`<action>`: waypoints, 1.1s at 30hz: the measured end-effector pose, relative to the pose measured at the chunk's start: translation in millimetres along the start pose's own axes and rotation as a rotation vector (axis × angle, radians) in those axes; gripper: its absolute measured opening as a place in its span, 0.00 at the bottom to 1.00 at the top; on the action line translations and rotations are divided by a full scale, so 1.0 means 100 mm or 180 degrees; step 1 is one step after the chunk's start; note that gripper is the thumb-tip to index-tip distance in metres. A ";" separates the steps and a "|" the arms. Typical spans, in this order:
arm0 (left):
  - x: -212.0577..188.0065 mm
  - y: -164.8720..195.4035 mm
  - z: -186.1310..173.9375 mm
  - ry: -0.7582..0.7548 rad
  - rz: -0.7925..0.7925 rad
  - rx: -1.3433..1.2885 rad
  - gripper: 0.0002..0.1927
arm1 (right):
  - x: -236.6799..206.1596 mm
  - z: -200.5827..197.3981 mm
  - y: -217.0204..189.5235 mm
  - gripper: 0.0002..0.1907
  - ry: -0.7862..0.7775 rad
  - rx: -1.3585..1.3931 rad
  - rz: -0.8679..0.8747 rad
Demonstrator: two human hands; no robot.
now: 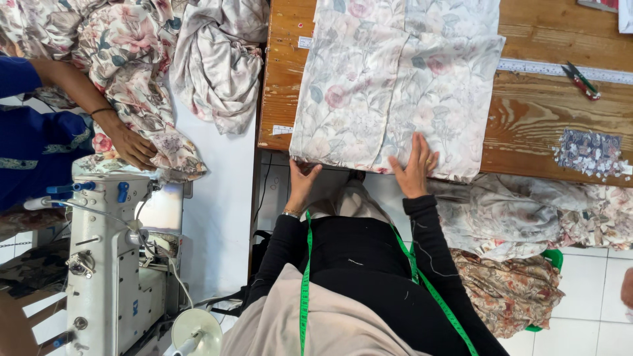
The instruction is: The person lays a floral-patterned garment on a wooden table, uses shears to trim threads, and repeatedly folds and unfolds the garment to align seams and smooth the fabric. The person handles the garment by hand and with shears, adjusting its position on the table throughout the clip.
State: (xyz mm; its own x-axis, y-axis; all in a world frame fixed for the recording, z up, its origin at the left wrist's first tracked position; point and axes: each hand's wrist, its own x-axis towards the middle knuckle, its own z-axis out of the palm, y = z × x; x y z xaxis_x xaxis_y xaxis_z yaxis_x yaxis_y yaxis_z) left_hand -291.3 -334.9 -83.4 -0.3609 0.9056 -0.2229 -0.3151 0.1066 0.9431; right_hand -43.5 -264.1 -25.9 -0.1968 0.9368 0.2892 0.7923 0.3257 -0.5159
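Your right hand [417, 165] lies flat and open on the folded floral fabric [395, 86] at the wooden worktop's [547, 125] near edge, while your left hand [302, 179] pinches its near-left corner.

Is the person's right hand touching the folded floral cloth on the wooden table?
Touching. The head view shows the right hand lying flat on the folded floral cloth, fingers spread on it near the wooden table edge.
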 end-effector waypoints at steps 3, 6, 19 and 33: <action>0.05 0.03 0.06 -0.0033 0.0004 -0.0178 0.22 | -0.05 0.04 -0.19 0.47 -0.0083 -0.0392 -0.1117; 0.03 -0.02 0.18 -0.0169 0.0019 -0.0619 0.22 | -0.03 0.18 -0.39 0.36 -0.0014 0.0141 -0.1599; 0.06 0.06 0.95 -0.1267 -0.0670 -0.2200 0.34 | 0.46 -0.38 -0.33 0.06 -0.0008 0.2549 -0.0478; 0.61 0.12 0.93 -0.1053 0.2028 0.3347 0.17 | 0.71 0.04 0.32 0.12 -0.0723 0.3659 0.1659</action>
State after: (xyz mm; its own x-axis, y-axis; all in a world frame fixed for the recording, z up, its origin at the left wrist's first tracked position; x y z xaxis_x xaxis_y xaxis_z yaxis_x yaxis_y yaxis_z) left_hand -235.3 -239.6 -62.7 0.0917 0.9589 0.2687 0.7324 -0.2477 0.6341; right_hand -34.7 -186.5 -25.4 -0.1991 0.9499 -0.2409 -0.1242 -0.2683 -0.9553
